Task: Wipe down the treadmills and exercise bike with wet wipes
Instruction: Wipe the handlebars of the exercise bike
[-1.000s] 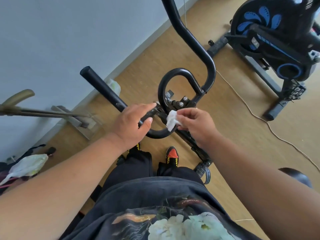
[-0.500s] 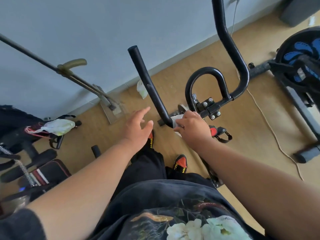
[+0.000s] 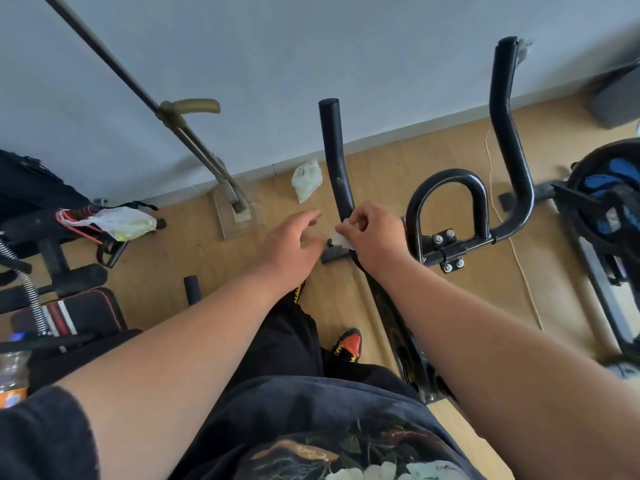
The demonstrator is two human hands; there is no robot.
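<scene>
1. At the bottom of the frame a dark printed shirt [image 3: 311, 427] and two bare forearms reach up toward mid-frame; an orange-toed shoe [image 3: 349, 342] stands on the wooden floor [image 3: 433, 306].
2. At centre, the right hand [image 3: 375, 237] pinches a white wet wipe [image 3: 343, 241] in curled fingers against the base of the black left handlebar [image 3: 334, 150].
3. Just left of it, the left hand [image 3: 291, 244] hovers off the bar, fingers loosely spread and holding nothing.
4. Right of centre, a black loop handle [image 3: 446, 178] bolts onto the bike's bar.
5. At the far right edge sits a blue-and-black exercise bike [image 3: 609, 195].
6. Further up, a crumpled plastic bag [image 3: 306, 180] lies by the grey wall [image 3: 277, 46].
</scene>
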